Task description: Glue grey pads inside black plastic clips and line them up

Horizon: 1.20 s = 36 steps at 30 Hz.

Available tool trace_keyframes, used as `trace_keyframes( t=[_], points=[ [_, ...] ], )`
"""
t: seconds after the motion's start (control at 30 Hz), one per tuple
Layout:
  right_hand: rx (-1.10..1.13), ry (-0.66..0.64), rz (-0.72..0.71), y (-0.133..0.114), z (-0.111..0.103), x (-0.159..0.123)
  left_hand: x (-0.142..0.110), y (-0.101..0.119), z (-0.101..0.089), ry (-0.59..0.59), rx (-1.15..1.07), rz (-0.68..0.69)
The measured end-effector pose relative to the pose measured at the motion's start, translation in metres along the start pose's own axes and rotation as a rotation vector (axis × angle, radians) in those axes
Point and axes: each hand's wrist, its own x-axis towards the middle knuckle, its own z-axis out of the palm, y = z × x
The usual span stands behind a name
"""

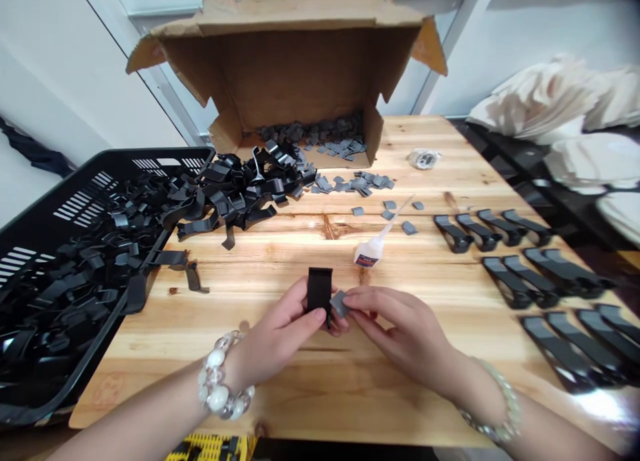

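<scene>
My left hand [280, 331] is closed around a black bent clip [319, 290], holding it upright over the wooden table [310, 374]. My right hand [400, 327] pinches a small grey pad [339, 303] against the clip's right side. Just beyond the hands lies a small glue bottle [373, 247] with a long nozzle pointing up and right. A pile of black clips [240, 194] spreads from the left. Loose grey pads [357, 183] lie scattered behind the bottle.
A black plastic crate [75, 201] full of clips overhangs the table's left edge. An open cardboard box [295, 81] with more grey pads stands at the back. Rows of finished black clips [540, 274] line the right side. A tape roll [424, 158] lies far back; beige cloth is piled at far right.
</scene>
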Motion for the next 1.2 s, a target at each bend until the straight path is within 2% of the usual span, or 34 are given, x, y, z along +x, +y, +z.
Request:
trace_keyframes(
  t=[0.27,0.6,0.67,0.87,1.07,1.2],
  points=[
    [-0.051,0.018,-0.060,-0.001,-0.003,0.000,-0.001,0.004,-0.001,-0.008,0.173,-0.008],
    [-0.050,-0.034,-0.030,-0.005,-0.006,-0.001,-0.005,0.001,-0.001,-0.048,0.215,-0.045],
    [-0.004,-0.043,0.017,-0.006,-0.006,0.001,-0.005,0.001,-0.001,-0.074,0.241,-0.049],
    [0.206,-0.107,0.313,-0.009,-0.005,0.005,-0.004,0.001,-0.001,-0.126,0.264,-0.064],
    [0.217,-0.101,0.376,-0.010,0.000,0.008,-0.005,-0.002,0.000,-0.195,0.190,-0.087],
    [0.176,-0.115,0.405,-0.009,0.003,0.009,-0.006,-0.005,0.002,-0.192,0.181,-0.092]
  ],
)
